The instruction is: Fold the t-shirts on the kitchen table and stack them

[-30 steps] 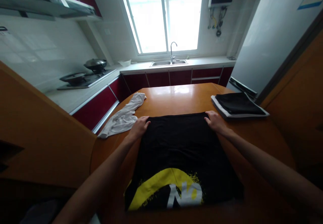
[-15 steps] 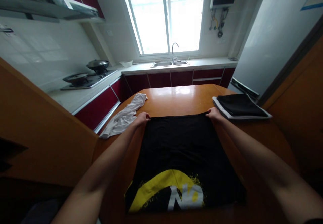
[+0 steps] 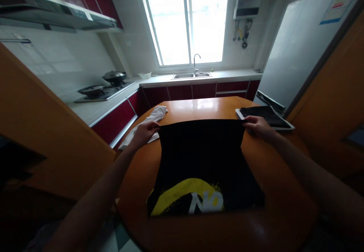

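A black T-shirt (image 3: 201,157) with a yellow arc and pale lettering lies partly on the wooden table (image 3: 199,229). Its far edge is lifted and stretched between my two hands. At the far left corner my left hand (image 3: 145,132) pinches the cloth. The far right corner is pinched by my right hand (image 3: 258,126), which is close to a stack of folded cloth. The printed near end of the shirt rests on the tabletop.
A crumpled white garment (image 3: 156,113) lies at the table's left edge. Folded black and white cloths (image 3: 267,115) sit at the right. Beyond are a counter with a sink (image 3: 183,76), pans (image 3: 114,77) on a stove, and a fridge (image 3: 284,51) at right.
Both hands have raised the shirt's far edge off the table and drawn it wider. The printed end now appears higher in the picture, as the view has tilted a little.
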`<state>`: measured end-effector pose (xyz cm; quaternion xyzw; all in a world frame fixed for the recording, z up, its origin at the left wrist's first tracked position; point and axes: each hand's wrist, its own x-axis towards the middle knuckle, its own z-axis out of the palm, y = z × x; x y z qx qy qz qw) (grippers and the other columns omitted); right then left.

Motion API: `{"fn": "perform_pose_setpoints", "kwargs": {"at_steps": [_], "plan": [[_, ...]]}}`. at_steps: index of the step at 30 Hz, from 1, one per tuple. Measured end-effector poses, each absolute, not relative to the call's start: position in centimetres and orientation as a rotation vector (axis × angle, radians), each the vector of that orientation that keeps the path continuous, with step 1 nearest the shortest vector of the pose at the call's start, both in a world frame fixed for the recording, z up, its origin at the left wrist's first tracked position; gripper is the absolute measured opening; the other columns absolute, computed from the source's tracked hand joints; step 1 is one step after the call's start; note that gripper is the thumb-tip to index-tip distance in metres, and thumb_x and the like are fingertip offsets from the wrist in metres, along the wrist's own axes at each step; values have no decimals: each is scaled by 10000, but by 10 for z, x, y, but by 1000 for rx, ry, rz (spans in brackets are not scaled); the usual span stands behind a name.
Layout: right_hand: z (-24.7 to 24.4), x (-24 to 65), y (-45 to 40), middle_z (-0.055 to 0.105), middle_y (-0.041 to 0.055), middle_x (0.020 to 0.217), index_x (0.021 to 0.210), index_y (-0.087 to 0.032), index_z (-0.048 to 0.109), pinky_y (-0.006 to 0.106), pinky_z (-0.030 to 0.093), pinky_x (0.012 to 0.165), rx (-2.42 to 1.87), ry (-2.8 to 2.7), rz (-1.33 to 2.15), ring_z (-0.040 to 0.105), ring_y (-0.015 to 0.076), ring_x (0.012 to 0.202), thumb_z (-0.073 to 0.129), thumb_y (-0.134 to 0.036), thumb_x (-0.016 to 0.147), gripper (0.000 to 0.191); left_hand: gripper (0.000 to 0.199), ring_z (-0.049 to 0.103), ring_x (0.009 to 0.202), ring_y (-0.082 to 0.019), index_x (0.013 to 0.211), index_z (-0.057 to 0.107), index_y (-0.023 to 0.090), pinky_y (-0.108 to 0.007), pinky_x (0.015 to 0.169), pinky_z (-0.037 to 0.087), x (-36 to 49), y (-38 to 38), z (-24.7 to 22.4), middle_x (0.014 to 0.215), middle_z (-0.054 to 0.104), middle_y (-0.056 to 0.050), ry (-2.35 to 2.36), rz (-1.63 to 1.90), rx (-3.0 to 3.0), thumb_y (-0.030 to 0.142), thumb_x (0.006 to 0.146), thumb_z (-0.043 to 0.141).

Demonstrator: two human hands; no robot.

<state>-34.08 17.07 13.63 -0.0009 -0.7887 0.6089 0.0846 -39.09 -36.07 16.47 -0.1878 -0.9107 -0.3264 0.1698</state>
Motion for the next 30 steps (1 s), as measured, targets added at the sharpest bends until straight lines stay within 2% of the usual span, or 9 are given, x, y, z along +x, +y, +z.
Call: {"fn": "perform_pose_setpoints", "kwargs": {"at_steps": [3,6,10,14,21,25,30], "plan": [[145,-295,171,731,45,835,872,-188,732,310,537,734,60,-2381,1776,664,199,785,875,-541,601,468,362,693,815,-207,900,729,186,-291,763,536,-345,-369,171,879,757,-53,-2563,-885,-603,534,837,652],[143,-247,172,760,86,979,866,-201,742,374,542,875,164,-2429,1784,689,262,952,861,-572,632,454,320,708,872,-214,903,730,205,-309,828,554,-298,-380,165,911,762,-46,-2531,-878,-685,515,869,661],[117,-192,176,763,126,1058,813,-192,713,440,532,947,292,-2534,1838,692,302,1038,809,-572,722,402,223,722,892,-204,889,720,217,-315,838,577,-241,-392,135,936,757,-50,-2479,-933,-878,432,908,665],[79,-157,179,765,121,1064,829,-200,727,481,499,1018,433,-2612,1737,682,308,1098,772,-513,793,319,126,720,876,-168,933,711,222,-267,796,583,-197,-396,93,948,743,-48,-2499,-914,-986,302,958,616],[57,-136,180,753,133,1113,862,-214,743,508,493,1040,423,-2644,1591,646,325,1178,713,-542,832,331,81,710,889,-162,971,685,221,-253,793,579,-168,-400,63,956,723,-48,-2445,-969,-953,209,959,606],[56,-133,181,747,121,1132,865,-227,740,488,503,1027,478,-2673,1485,637,310,1184,690,-454,859,232,87,696,897,-178,957,703,222,-281,810,572,-164,-401,61,950,719,-54,-2477,-934,-944,238,953,618],[45,-129,180,745,89,1132,842,-254,734,502,499,1024,603,-2746,1305,621,300,1189,623,-306,859,124,222,666,894,-188,1090,753,277,-296,787,553,-161,-404,52,948,714,-58,-2593,-805,-993,251,979,562]]}}
